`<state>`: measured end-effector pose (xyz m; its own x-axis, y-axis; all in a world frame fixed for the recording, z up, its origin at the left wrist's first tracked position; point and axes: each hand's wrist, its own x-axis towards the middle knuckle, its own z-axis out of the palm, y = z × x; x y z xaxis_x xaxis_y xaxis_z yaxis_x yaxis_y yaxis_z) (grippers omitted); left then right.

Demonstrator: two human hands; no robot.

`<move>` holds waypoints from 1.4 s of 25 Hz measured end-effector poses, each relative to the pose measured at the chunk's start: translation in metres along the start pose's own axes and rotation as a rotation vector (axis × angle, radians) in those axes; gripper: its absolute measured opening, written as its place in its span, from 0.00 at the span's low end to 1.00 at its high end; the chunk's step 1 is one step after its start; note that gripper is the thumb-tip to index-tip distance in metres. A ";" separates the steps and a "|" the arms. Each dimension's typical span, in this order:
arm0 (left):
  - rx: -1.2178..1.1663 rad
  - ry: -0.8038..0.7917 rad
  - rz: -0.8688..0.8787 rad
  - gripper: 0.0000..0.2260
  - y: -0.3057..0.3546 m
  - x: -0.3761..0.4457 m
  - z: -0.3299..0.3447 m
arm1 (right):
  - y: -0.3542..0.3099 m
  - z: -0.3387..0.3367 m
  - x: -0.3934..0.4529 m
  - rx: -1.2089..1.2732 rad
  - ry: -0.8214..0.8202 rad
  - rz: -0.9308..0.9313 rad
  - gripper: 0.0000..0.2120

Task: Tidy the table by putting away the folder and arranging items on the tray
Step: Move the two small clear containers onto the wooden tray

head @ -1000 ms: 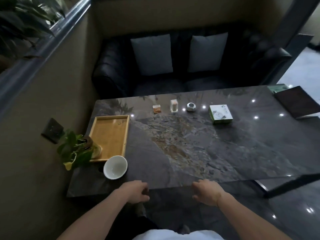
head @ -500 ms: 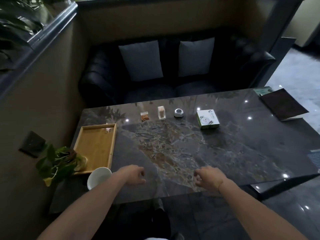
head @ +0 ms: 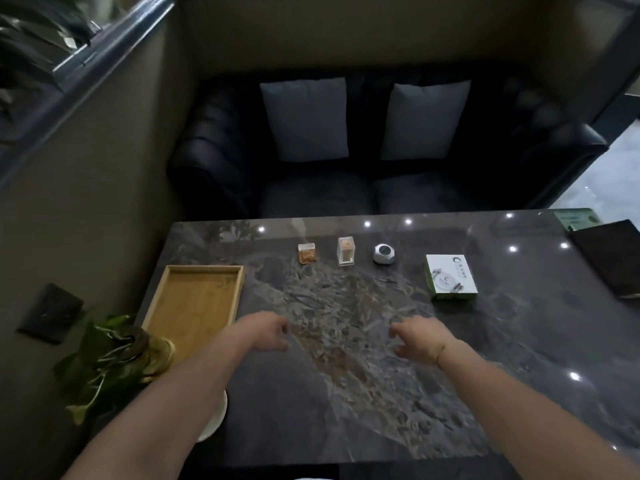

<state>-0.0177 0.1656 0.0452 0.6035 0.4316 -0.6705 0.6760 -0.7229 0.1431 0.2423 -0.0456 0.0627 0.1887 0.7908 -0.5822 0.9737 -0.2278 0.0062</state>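
The counter (head: 519,341) is a dark stone slab set in front of a black sofa (head: 346,188); its middle is bare, which likely leaves working room for sorting. The folder (head: 609,261), dark and closed, lies at the far right edge, partly cut off by the frame, well apart from both hands and not yet put away. The wooden tray (head: 166,306) sits at the left end, holding nothing visible, so it stands ready to receive the small items. A potted plant (head: 110,355) stands at the tray's near left corner. The white-and-green box (head: 450,278) lies flat right of centre; its lid carries a round logo and small print, too small to read. A bowl (head: 216,417), mostly hidden under the left forearm, sits near the front edge. Three small items stand in a row along the far side: a round white gadget (head: 384,253), a clear toothpick holder (head: 346,251) and a small amber jar (head: 307,252); no writing is legible. The left hand (head: 265,332) and right hand (head: 420,337) hover over the centre, fingers loosely curled, gripping nothing.
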 end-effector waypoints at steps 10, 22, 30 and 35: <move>0.031 0.021 -0.001 0.23 -0.051 0.064 -0.062 | -0.003 -0.067 0.092 -0.015 0.098 0.008 0.19; 0.058 0.154 -0.026 0.22 -0.051 0.145 -0.118 | 0.030 -0.115 0.182 0.079 0.245 0.070 0.29; -0.005 0.266 -0.012 0.28 -0.038 0.199 -0.116 | 0.045 -0.108 0.237 0.167 0.206 -0.041 0.34; -0.033 0.310 -0.009 0.29 -0.038 0.218 -0.109 | 0.054 -0.096 0.250 0.190 0.204 -0.062 0.30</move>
<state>0.1345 0.3455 -0.0272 0.6941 0.5854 -0.4189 0.6922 -0.7026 0.1652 0.3539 0.1946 -0.0049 0.1701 0.9001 -0.4011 0.9465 -0.2625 -0.1877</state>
